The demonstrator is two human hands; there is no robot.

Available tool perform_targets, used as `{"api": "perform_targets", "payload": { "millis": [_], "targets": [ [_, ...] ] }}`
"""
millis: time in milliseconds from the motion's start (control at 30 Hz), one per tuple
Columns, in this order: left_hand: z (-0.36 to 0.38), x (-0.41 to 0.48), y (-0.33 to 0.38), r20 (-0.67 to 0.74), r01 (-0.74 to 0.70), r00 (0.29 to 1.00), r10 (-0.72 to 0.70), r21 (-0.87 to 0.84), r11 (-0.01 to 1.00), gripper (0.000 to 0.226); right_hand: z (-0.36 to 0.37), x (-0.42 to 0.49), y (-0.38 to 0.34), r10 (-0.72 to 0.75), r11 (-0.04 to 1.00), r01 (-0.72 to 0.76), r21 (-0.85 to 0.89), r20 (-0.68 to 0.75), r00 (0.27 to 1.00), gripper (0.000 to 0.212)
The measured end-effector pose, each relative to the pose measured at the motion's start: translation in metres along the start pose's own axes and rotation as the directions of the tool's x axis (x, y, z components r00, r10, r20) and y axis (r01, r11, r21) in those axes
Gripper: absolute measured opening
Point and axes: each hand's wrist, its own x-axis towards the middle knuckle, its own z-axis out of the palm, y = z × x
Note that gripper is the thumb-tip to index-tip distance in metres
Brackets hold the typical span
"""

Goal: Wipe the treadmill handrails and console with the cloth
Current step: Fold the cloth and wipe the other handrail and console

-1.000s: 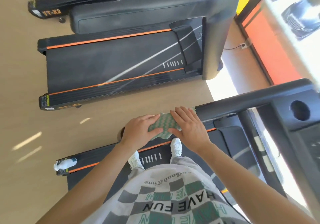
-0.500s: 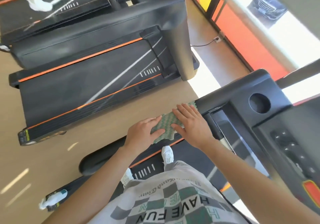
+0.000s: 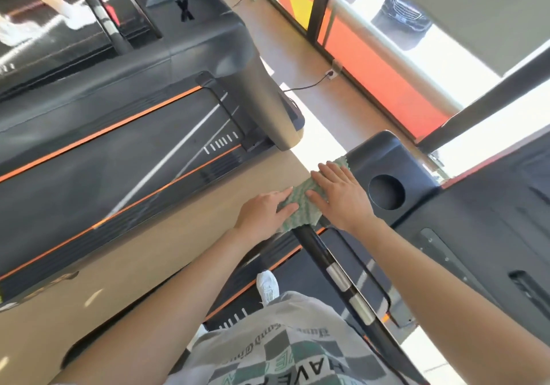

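Observation:
A green patterned cloth (image 3: 301, 198) lies draped over the top of the black handrail, right where it meets the console's left corner (image 3: 384, 154). My left hand (image 3: 263, 213) rests on the cloth's near end, fingers and thumb laid out over it. My right hand (image 3: 342, 198) presses flat on its far end, fingertips reaching the console edge. Below the cloth, a black handle bar (image 3: 317, 252) with silver sensor plates runs down toward me. A round cup holder (image 3: 386, 191) sits in the console just right of my right hand.
A second treadmill (image 3: 125, 158) with orange trim stands to the left across a strip of wooden floor (image 3: 166, 230). Someone's white shoes (image 3: 76, 17) move on a third machine at top left. A window wall with an orange band (image 3: 384, 84) runs behind the console.
Both hands and the cloth have slid along the handrail up to the console's corner. The view has swung toward the console and window.

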Motion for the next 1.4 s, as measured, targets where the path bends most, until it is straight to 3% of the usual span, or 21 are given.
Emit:
{"api": "perform_targets", "payload": {
  "millis": [167,300,433,567,733,800,900,967,1067,1133,1233,1400],
  "targets": [
    [-0.001,0.036,0.01,0.112,0.063,0.993,-0.044,-0.171,0.983,0.051,-0.014,0.03,0.028,0.025,0.999,-0.024,-0.031,0.048,0.999,0.064],
    [-0.003,0.043,-0.002,0.144,0.119,0.987,-0.07,-0.363,0.924,0.042,-0.032,0.058,0.034,-0.005,0.998,0.024,-0.06,0.293,0.956,0.057],
    [-0.011,0.04,-0.019,0.032,0.124,0.992,-0.121,-0.408,0.905,0.014,-0.044,0.086,0.029,-0.048,0.992,-0.015,0.123,0.491,0.87,0.031],
    [-0.024,0.037,-0.035,-0.101,0.138,0.976,-0.193,-0.401,0.906,0.008,-0.04,0.112,0.017,-0.17,0.96,0.059,0.275,0.401,0.9,0.007],
    [-0.043,0.036,-0.038,-0.316,0.118,0.917,-0.243,-0.365,0.923,0.019,-0.048,0.134,0.003,-0.167,0.933,0.09,0.349,0.196,0.966,0.018],
    [-0.044,0.033,-0.035,-0.266,0.122,0.937,-0.227,-0.359,0.925,0.023,-0.052,0.135,0.002,-0.193,0.94,0.114,0.322,0.225,0.955,0.017],
    [-0.03,0.023,-0.034,-0.052,0.134,0.985,-0.163,-0.361,0.923,0.022,-0.062,0.123,0.007,-0.185,0.972,0.074,0.223,0.532,0.826,0.013],
    [-0.016,0.016,-0.036,0.066,0.148,0.989,-0.132,-0.412,0.899,0.018,-0.064,0.113,0.012,-0.137,0.976,-0.01,0.216,0.653,0.745,0.038],
    [-0.006,0.017,-0.039,0.051,0.17,0.984,-0.169,-0.536,0.827,0.015,-0.058,0.113,0.014,-0.054,0.954,-0.136,0.268,0.598,0.8,0.047],
    [-0.007,0.024,-0.039,0.021,0.182,0.977,-0.212,-0.599,0.779,0.021,-0.051,0.121,0.011,-0.044,0.965,-0.114,0.238,0.568,0.822,0.05],
    [-0.005,0.036,-0.041,0.061,0.222,0.97,-0.235,-0.62,0.753,0.015,-0.036,0.131,0.001,-0.041,0.99,-0.053,0.131,0.622,0.782,0.052],
    [0.0,0.042,-0.046,0.179,0.266,0.964,-0.197,-0.627,0.732,0.015,-0.025,0.137,-0.005,-0.119,0.986,-0.004,0.164,0.734,0.669,0.018]
  ]
}}
